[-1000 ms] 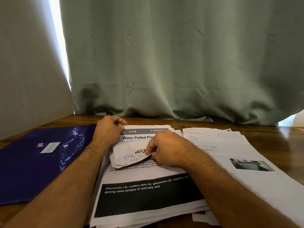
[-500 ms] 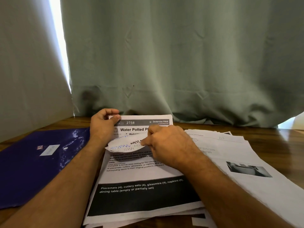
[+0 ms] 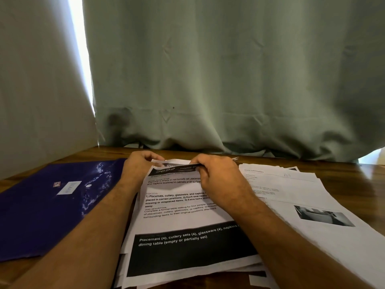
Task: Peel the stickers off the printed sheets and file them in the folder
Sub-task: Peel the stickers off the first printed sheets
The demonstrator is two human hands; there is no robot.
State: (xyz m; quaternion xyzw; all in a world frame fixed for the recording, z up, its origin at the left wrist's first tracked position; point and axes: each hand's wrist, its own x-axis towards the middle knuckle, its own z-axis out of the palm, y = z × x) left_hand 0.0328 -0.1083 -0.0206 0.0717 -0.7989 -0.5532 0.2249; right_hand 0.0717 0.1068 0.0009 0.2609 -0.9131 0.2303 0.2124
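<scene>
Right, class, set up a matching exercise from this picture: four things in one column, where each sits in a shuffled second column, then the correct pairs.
Column one:
1. blue folder
2. green curtain
3. sheet with a photo
4. printed sheet with a black band

Column two:
A. behind the table's far edge
B. under both hands, in the middle
C. flat on the table, far left
D. on the right-hand pile

Pairs: 1-C, 2-A, 3-D, 4-B

Dark wooden table (image 3: 345, 170), glossy, bearing a blue folder (image 3: 41, 209) flat at the left, a fanned stack of printed sheets (image 3: 183, 217) in the middle and a second spread of sheets (image 3: 312, 197) overlapping at the right.
</scene>
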